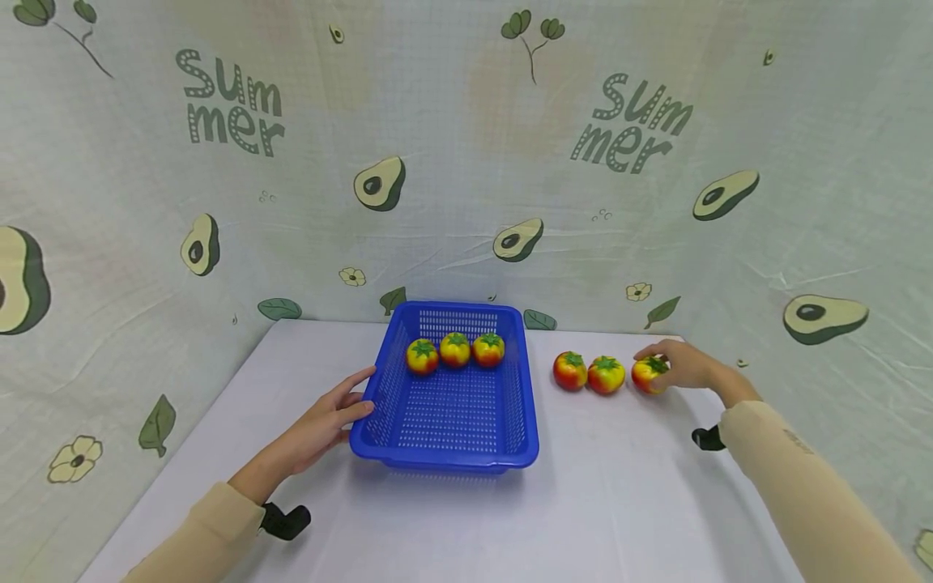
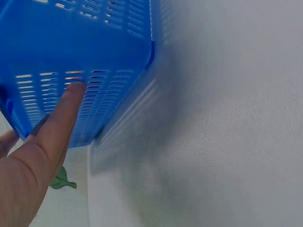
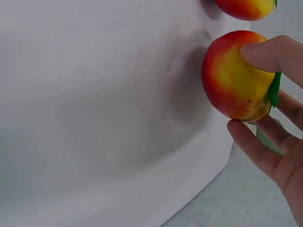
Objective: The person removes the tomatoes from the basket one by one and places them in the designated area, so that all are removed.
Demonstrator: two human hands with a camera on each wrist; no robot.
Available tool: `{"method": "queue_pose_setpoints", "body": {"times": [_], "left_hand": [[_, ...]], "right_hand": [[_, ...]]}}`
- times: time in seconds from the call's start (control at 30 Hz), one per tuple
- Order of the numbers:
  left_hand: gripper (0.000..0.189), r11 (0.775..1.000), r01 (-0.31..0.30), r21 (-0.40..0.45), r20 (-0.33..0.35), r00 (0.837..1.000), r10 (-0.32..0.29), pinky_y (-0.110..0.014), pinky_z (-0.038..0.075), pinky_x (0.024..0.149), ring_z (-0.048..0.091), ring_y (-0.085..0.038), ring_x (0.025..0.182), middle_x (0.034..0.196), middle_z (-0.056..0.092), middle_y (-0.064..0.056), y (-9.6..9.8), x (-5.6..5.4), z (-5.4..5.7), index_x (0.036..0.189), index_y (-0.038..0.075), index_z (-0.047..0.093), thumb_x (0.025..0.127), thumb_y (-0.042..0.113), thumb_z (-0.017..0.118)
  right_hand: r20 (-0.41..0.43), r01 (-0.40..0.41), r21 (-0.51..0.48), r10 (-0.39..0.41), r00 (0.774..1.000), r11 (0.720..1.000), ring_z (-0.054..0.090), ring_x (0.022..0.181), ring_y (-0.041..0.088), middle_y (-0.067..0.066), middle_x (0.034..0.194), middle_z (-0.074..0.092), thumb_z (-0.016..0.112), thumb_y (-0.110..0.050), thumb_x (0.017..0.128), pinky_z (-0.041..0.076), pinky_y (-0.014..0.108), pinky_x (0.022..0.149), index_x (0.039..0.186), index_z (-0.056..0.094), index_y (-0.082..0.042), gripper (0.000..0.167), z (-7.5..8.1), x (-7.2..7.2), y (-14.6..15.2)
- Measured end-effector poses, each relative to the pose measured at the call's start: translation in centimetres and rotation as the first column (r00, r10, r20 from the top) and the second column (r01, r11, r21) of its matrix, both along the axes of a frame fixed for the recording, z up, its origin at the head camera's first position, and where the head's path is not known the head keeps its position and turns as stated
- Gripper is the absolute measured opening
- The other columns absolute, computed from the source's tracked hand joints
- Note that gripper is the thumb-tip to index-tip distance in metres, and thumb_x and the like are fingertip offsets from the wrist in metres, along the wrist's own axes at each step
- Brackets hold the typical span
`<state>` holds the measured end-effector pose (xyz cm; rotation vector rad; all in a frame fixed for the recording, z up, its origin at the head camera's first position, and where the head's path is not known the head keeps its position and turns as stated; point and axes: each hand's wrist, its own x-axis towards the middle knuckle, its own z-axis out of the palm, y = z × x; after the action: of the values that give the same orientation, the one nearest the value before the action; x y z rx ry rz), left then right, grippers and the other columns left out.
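My left hand (image 1: pixel 321 425) rests against the left side of a blue plastic basket (image 1: pixel 370 433), its fingertips at the rim. One straight finger touches the slotted basket wall (image 2: pixel 35 97) in the left wrist view. At the right, my right hand (image 1: pixel 685 364) holds a red-and-yellow, persimmon-like fruit (image 3: pixel 229 78) with a green leafy top. The thumb lies on its face, and a fingertip meets its underside. Left of that hand, two similar fruits, one (image 1: pixel 570 371) beside the other (image 1: pixel 607 375), sit side by side on the table.
Inside the basket, toward the back, three such fruits, a left one (image 1: pixel 422 356), a middle one (image 1: pixel 455 350) and a right one (image 1: pixel 488 350), form a row. White cloth covers the table (image 1: pixel 612 486). A printed curtain (image 1: pixel 452 105) rises behind it and along both sides.
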<state>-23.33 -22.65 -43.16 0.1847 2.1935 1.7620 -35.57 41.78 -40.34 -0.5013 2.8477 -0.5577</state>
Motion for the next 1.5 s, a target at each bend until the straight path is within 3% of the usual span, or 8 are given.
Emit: {"method": "queue_pose_setpoints", "body": {"times": [0.87,1.23,1.5], "left_hand": [[0.073,1.000,0.003,0.004,0.001,1.000,-0.003,-0.055,0.054,0.108,0.059,-0.040,0.135,0.163,0.038,-0.028,0.0,-0.1,0.1,0.171,0.028,0.019,0.110,0.032,0.059],[0.073,1.000,-0.004,0.007,0.000,1.000,0.004,-0.053,0.055,0.107,0.060,-0.039,0.133,0.162,0.040,-0.027,0.0,-0.2,-0.1,0.171,0.028,0.019,0.110,0.033,0.059],[0.073,1.000,0.002,0.008,0.002,1.000,-0.002,-0.054,0.055,0.107,0.059,-0.040,0.135,0.163,0.038,-0.028,0.0,-0.2,0.0,0.171,0.028,0.019,0.110,0.032,0.059]], "right_hand": [[0.038,0.020,-0.002,-0.020,0.999,1.000,0.052,0.123,0.051,0.031,0.143,0.053,0.083,-0.016,0.089,0.048,0.072,0.102,0.141,0.066,-0.004,0.056,-0.5,0.1,0.0],[-0.003,-0.009,0.031,0.009,1.000,0.999,0.051,0.127,0.055,0.032,0.147,0.052,0.085,-0.022,0.090,0.051,0.070,0.099,0.142,0.065,-0.006,0.058,1.5,0.0,-0.8],[-0.084,-0.058,0.032,0.060,0.995,0.998,0.052,0.129,0.051,0.030,0.147,0.054,0.086,-0.022,0.090,0.050,0.071,0.101,0.142,0.066,-0.009,0.058,4.5,0.2,-3.1]]}}
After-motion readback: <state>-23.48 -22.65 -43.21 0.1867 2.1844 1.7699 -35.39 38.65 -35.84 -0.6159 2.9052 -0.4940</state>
